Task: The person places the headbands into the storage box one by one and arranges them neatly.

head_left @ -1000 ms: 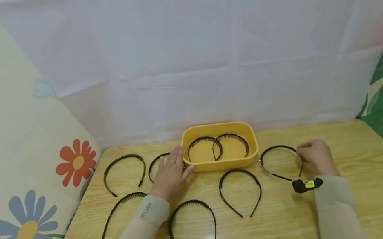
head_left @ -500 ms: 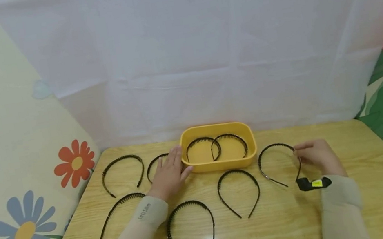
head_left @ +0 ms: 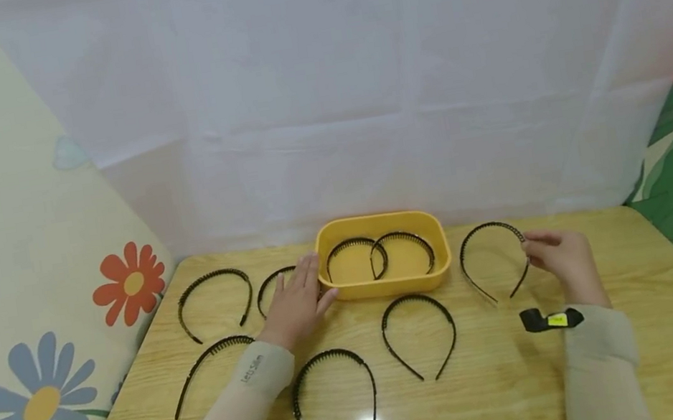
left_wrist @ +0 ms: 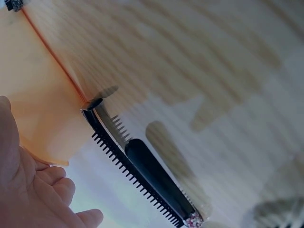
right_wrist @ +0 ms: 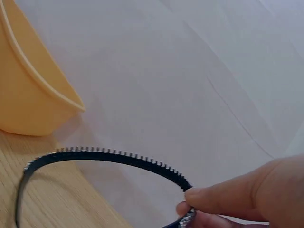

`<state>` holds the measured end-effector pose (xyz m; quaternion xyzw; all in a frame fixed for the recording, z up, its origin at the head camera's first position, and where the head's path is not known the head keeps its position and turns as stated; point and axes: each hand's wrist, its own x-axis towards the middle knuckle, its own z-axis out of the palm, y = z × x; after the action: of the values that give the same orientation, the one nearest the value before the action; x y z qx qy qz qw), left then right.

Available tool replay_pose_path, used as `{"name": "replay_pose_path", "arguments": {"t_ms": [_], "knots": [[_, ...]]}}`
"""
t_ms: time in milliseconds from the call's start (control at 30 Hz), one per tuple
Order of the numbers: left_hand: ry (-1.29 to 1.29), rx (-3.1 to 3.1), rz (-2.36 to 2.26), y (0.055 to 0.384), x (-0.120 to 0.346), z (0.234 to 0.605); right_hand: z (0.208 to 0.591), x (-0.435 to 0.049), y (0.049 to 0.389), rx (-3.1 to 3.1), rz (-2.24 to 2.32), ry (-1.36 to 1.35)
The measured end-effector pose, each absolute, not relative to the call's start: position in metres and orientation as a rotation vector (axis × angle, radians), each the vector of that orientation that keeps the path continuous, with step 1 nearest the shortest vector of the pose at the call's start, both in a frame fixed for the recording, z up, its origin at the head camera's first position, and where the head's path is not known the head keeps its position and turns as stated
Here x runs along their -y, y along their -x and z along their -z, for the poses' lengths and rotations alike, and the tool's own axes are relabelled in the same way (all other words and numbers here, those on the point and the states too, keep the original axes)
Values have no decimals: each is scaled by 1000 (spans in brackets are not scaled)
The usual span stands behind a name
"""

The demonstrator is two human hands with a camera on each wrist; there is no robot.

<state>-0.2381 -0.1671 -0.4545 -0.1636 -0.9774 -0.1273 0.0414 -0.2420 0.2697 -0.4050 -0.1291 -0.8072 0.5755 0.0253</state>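
My right hand (head_left: 567, 266) pinches one side of a black toothed headband (head_left: 490, 224) between thumb and fingers. The headband hangs with its ends downward, right of the yellow bin (head_left: 387, 289); in the right wrist view its small teeth (right_wrist: 118, 153) show along the arch. My left hand (head_left: 295, 305) rests against the bin's left wall with straight fingers. Two black headbands (head_left: 402, 233) lie overlapping inside the bin. Another headband (head_left: 265, 289) lies beside the left hand, which partly hides it; the left wrist view shows this headband (left_wrist: 156, 178) close up.
On the wooden table (head_left: 487, 390) lie more headbands: one at the far left (head_left: 212, 273), a headband (head_left: 194, 373) partly under the left forearm, a headband (head_left: 332, 353) near the front, and a headband (head_left: 415, 297) before the bin. A white cloth (head_left: 307, 98) hangs behind.
My right hand has raised the headband off the table, turning its ends downward and moving it slightly away from me. The left hand stays at the bin.
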Motion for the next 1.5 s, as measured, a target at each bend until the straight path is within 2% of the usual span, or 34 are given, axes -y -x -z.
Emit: {"name": "replay_pose_path", "arguments": {"t_ms": [533,1500], "knots": [[493,3001,406,238,167,453,397,-253,244,1972,-1999,563],[488,2998,400,237,166,452,399,-201,250,1567,-2305,315]]}}
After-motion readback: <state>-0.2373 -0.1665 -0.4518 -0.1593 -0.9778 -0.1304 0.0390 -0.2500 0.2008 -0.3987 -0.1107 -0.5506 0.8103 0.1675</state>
